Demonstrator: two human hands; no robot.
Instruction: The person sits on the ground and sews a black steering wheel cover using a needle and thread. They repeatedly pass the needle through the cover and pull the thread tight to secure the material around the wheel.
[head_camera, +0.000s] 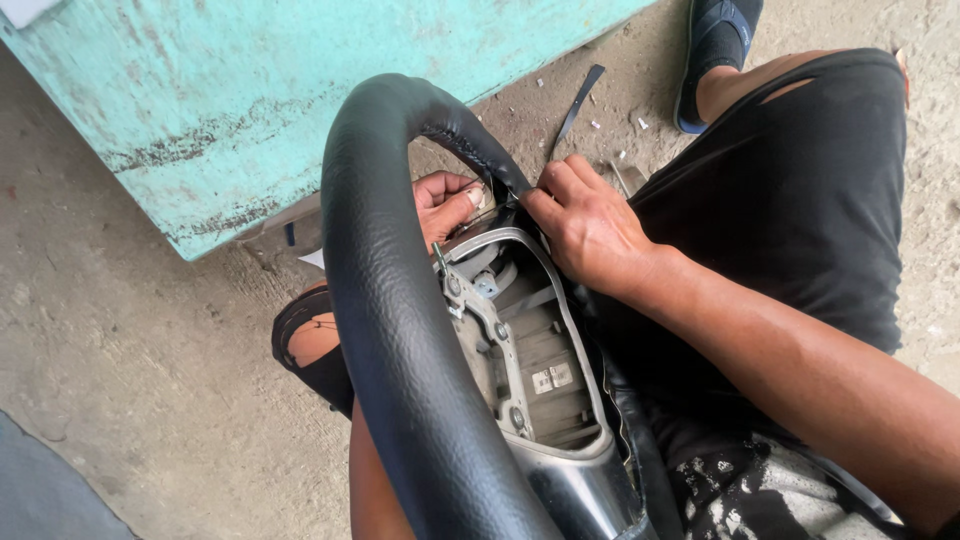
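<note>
A steering wheel wrapped in black leather rests on my lap, its rim arching from lower centre up to the top. The open hub shows grey metal brackets and bolts. My right hand presses on the far side of the rim, fingers pinching the leather cover edge near the stitched seam. Behind the rim, my left hand grips the wheel from underneath, thumb on the cover; the rim hides part of it.
A worn turquoise painted panel stands ahead on the dusty concrete floor. A black leather strip and small scraps lie on the ground near my sandalled foot. Black shorts cover my right leg.
</note>
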